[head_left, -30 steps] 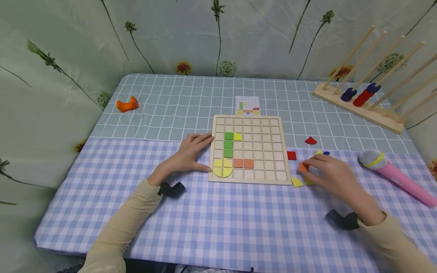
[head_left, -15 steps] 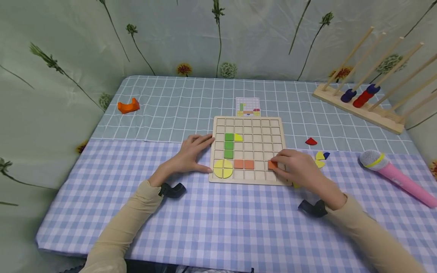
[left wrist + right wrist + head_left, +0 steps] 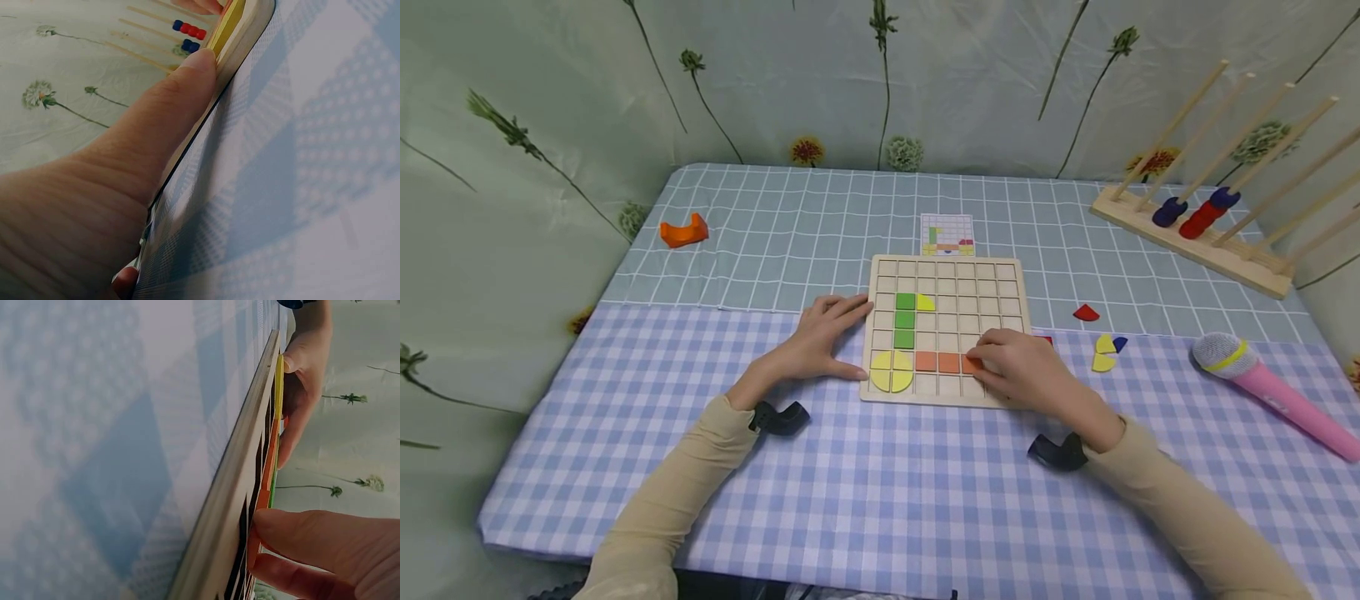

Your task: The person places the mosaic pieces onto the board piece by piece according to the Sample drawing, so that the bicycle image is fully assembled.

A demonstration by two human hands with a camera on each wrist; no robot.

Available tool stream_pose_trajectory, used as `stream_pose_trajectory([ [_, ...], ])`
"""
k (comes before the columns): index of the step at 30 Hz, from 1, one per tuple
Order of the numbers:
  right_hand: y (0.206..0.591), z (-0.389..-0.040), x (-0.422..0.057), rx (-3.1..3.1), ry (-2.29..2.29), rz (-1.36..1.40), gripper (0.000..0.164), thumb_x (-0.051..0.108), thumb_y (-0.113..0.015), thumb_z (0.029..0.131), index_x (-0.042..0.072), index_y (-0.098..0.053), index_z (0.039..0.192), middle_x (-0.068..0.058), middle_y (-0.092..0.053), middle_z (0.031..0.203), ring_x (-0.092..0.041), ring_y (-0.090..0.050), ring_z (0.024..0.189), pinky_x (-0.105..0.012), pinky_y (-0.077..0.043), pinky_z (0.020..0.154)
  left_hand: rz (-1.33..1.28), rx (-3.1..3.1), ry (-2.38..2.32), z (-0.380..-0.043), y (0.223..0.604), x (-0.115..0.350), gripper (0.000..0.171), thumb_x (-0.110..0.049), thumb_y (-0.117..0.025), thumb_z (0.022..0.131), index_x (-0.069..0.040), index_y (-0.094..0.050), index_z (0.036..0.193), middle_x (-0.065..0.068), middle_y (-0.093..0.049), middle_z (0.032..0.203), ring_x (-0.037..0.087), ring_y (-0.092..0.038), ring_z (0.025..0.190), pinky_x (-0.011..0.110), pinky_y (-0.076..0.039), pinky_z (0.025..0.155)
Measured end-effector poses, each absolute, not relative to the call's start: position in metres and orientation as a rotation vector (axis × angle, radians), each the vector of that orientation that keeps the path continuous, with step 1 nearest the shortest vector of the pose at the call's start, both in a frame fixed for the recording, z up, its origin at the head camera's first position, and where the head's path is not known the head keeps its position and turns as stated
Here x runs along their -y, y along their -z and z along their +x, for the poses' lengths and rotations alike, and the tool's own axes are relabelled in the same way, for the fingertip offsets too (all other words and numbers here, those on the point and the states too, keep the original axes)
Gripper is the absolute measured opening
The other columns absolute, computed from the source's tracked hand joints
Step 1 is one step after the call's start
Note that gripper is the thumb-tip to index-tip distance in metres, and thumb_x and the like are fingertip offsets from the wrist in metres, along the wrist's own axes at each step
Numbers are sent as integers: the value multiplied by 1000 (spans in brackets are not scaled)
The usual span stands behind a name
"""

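Blue-and-white checked cloth (image 3: 850,483) is spread across the lower part of the frame. At centre, a square pale wooden grid board (image 3: 946,320) is laid flat on it. An orange square tile (image 3: 971,367) is pinched between thumb and fingers of the right hand (image 3: 1026,368), over the board's lower right, just beside two orange square tiles (image 3: 949,363) in one row. The board's left edge is touched by the left hand (image 3: 812,342), its fingers spread and nothing gripped. Lower left on the board, a circle is formed by four yellow quarter-circle tiles (image 3: 901,380); above it, three green square tiles (image 3: 905,319) are stacked in a column. Right of centre, a pink microphone (image 3: 1292,408) is seen, and, farther off, a red quarter-circle tile (image 3: 1086,312). Beyond the board, a printed pattern card (image 3: 947,223) is placed; at upper right, a wooden bead stand (image 3: 1247,262).
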State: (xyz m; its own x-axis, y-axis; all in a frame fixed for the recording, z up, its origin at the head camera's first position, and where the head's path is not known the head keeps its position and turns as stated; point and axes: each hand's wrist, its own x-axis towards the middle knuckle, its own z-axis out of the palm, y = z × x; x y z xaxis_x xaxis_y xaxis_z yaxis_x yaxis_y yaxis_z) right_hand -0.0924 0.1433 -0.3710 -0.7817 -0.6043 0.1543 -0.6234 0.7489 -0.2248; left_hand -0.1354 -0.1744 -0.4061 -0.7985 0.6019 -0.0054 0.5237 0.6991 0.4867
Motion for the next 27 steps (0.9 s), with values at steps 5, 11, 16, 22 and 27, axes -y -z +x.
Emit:
stream_pose_trajectory([
  [5,371,-91,-141,2856,-413,1011,16,17,-74,79,8,-75,92,-4,-69,87,-16,-63,78,-30,-51,64,903,-2738,-709,-135,406,173,102,-49,-79,69,-15,-26,149,5,-22,157,30,-20,136,51,-23,101],
  [11,366,-87,-149,2852,-413,965,15,15,-72,79,9,-75,93,-5,-69,91,-18,-64,82,-33,-52,65,913,-2737,-709,-134,404,173,102,-47,-79,68,-14,-26,149,6,-22,157,31,-20,136,51,-23,101],
  [16,360,-83,-168,2850,-404,895,19,12,-73,77,7,-74,95,-8,-70,94,-22,-66,85,-36,-53,65,917,-2739,-705,-134,403,172,103,-48,-79,69,-13,-26,149,7,-22,157,32,-20,136,52,-23,101],
  [22,359,-78,-201,2882,-346,721,23,13,-76,75,4,-74,96,-12,-71,91,-25,-66,81,-39,-52,64,917,-2739,-707,-135,402,173,103,-47,-80,68,-12,-27,149,7,-22,157,32,-20,135,52,-23,101],
  [27,355,-74,-231,2982,-325,499,28,11,-74,75,0,-71,101,-20,-70,94,-34,-65,82,-43,-51,64,903,-2733,-710,-135,404,174,102,-47,-79,69,-13,-26,149,7,-22,157,32,-19,136,52,-22,102],
])
